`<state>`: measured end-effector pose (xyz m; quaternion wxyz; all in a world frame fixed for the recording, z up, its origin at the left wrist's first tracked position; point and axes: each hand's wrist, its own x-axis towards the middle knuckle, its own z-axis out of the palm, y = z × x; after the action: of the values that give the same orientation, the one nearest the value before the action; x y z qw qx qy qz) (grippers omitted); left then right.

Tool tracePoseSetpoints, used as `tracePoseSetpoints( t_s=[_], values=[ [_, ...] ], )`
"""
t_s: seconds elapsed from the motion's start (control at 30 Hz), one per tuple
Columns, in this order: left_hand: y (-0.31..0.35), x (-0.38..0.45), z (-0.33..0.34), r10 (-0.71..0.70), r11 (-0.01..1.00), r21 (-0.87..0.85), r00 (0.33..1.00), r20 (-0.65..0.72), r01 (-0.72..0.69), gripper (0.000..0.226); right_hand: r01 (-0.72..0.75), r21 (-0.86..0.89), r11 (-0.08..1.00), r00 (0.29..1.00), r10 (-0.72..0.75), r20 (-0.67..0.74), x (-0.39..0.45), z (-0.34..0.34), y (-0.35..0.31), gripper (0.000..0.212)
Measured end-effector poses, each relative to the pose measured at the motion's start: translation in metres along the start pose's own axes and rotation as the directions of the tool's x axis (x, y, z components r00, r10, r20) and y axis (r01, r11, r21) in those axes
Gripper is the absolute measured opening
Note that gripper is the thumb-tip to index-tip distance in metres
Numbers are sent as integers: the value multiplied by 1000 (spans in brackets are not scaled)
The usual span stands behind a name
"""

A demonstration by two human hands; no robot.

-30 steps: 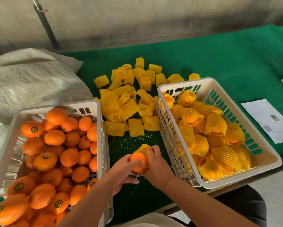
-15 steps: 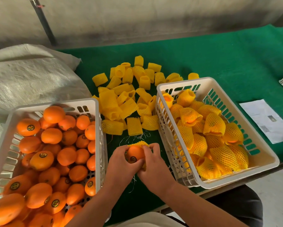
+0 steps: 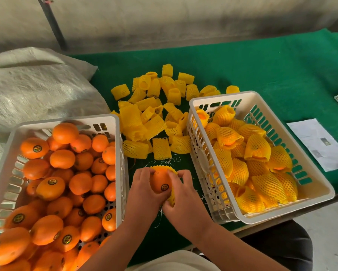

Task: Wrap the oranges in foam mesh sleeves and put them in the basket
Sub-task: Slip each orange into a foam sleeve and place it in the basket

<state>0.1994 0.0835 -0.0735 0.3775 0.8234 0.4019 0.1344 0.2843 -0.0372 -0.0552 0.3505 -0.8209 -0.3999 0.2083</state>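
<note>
Head view looked down on my work, and at the far left a grey woven sack [image 3: 33,90] lay slumped against the green surface [image 3: 262,71]. Next came the white basket of bare oranges [image 3: 14,137], piled high, many showing a round sticker. Behind the gap between the baskets lay a loose heap of yellow foam mesh sleeves [image 3: 154,106]. In that gap, near the front edge, my left hand [image 3: 144,190] had its grip curled round the orange [image 3: 161,181], cupping it from the left with the sticker facing up at me. My right hand [image 3: 183,194] pinched the sleeve [image 3: 172,198], which hugged only the far and right sides of the fruit, its toothed rim peeking above my fingers; the near face was bare. So I judged the step in hand to be pulling the mesh over this one orange, roughly half done. The next move seemed to call for stretching the sleeve mouth wider and drawing it toward me until the peel was covered, then carrying the fruit right. There the basket of wrapped oranges [image 3: 316,194] stood, already well filled, and beyond it a printed sheet of paper [image 3: 318,143] lay flat.
</note>
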Motion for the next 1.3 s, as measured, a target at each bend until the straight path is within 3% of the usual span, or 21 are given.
tracePoseSetpoints(
  t_s=[0.2,0.3,0.33,0.4,0.5,0.57,0.63,1.03,1.3],
  values=[
    [-1,0,-4,107,994,-26,994,26,-106,76,94,93,991,994,-99,48,-8,-11,0,75],
    [1,-1,-5,154,987,-43,988,-11,-154,83,107,208,972,993,-95,-64,-11,-22,0,58],
    [2,-2,-5,174,984,-41,985,-23,-174,84,83,235,968,991,-55,-123,-12,-24,0,57],
    [1,-4,-2,217,976,-21,975,-46,-219,83,-16,286,958,983,67,-172,-10,-25,-1,78],
    [1,-8,3,284,959,2,956,-72,-284,83,-246,405,881,965,261,20,-1,-24,-3,114],
    [2,-9,4,331,943,20,941,-75,-331,85,-339,449,827,940,316,128,5,-22,-4,118],
    [2,-11,3,357,934,25,931,-69,-356,87,-363,479,799,930,343,132,8,-21,-5,112],
    [3,-11,8,390,906,181,921,-9,-382,102,-378,398,836,919,392,49,19,-20,-2,92],
    [5,-14,9,334,937,96,942,31,-335,98,-333,327,884,937,350,7,16,-18,3,83]
  ],
)
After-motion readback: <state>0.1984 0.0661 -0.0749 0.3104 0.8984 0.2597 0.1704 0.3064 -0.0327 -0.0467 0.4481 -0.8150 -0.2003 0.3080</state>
